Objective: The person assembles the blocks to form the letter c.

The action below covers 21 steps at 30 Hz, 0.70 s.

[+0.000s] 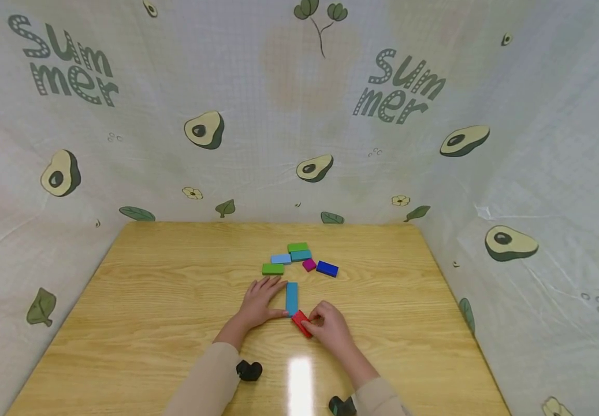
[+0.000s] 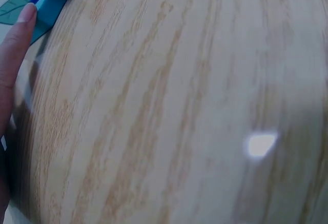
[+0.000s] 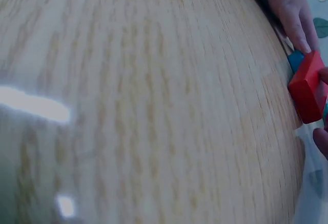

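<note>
My left hand (image 1: 259,303) lies spread on the left of a long light-blue block (image 1: 291,297). Its index fingertip is at the far end and its thumb at the near end. In the left wrist view a fingertip (image 2: 27,14) overlaps the blue-teal side of the block (image 2: 50,9). My right hand (image 1: 329,327) pinches a red block (image 1: 301,325) between thumb and fingers. That red block sits at a slant, its far corner right at the near end of the light-blue one. The right wrist view shows the red block (image 3: 306,89) close up, with the right fingers partly cut off.
Beyond the hands lie a green block (image 1: 272,269), a pale-blue block (image 1: 281,259), a teal block (image 1: 301,255), another green block (image 1: 297,247), a magenta block (image 1: 309,264) and a dark-blue block (image 1: 327,268). A printed cloth (image 1: 257,190) borders the wooden table (image 1: 174,277).
</note>
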Available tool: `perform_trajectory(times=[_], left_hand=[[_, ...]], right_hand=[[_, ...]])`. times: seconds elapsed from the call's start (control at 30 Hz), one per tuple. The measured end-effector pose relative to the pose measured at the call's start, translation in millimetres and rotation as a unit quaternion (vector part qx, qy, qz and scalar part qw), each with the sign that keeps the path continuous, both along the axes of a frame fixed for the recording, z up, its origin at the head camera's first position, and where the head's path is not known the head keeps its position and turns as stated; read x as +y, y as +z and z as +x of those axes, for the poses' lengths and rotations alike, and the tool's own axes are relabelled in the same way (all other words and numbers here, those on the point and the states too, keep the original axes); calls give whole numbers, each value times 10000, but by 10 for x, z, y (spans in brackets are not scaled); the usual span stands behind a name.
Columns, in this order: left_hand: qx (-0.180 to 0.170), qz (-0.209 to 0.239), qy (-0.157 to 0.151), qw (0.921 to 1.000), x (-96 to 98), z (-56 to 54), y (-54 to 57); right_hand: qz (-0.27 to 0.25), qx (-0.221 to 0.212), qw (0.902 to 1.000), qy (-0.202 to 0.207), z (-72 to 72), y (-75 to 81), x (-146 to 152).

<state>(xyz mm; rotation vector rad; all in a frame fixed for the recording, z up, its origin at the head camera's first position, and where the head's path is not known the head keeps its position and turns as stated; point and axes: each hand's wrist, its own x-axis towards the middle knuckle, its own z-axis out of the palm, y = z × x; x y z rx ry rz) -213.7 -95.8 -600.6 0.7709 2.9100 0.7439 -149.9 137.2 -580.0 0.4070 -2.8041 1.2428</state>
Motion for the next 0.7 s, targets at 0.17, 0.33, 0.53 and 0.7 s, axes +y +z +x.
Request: perform_trajectory(times=[0.17,0.33,0.53,0.7], left_hand=[[27,10,10,10000,0,8,12],[29,-39,8,10000,4,14,28],[51,-34,11,10000,14,12,44],[46,6,8,10000,17,15,54]], right_hand=[[-238,-36,9996,121,4,-21,-9],[-360,-533,9977,207,23,-12,-28],[-328,-708,9967,206,65,-15,-45],[-266,-616,9975,200,112,-42,-54]])
